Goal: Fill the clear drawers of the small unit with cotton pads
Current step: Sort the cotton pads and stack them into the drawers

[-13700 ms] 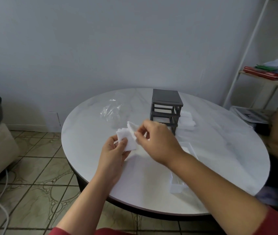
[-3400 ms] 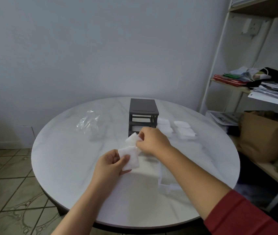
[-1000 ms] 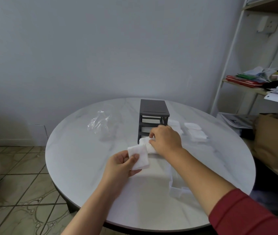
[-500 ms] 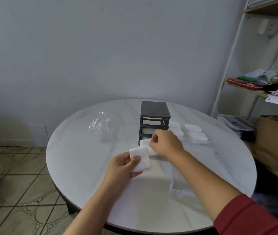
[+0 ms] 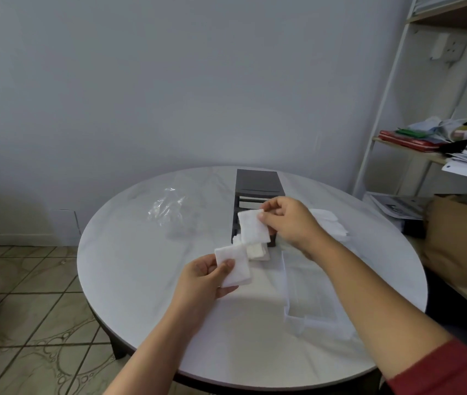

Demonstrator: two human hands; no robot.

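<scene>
The right hand (image 5: 289,220) pinches one cotton pad (image 5: 253,228) before the drawer unit (image 5: 258,181). The left hand (image 5: 201,280) grips a pad stack (image 5: 233,265). The pulled-out bottom drawer (image 5: 258,252) holds pads.

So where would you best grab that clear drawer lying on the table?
Likely the near end wall of the clear drawer, pinched from above on the person's side. It lies open side up on the table, lengthwise toward them, and that thin wall stands free. The right hand must first drop its cotton pad.
</scene>
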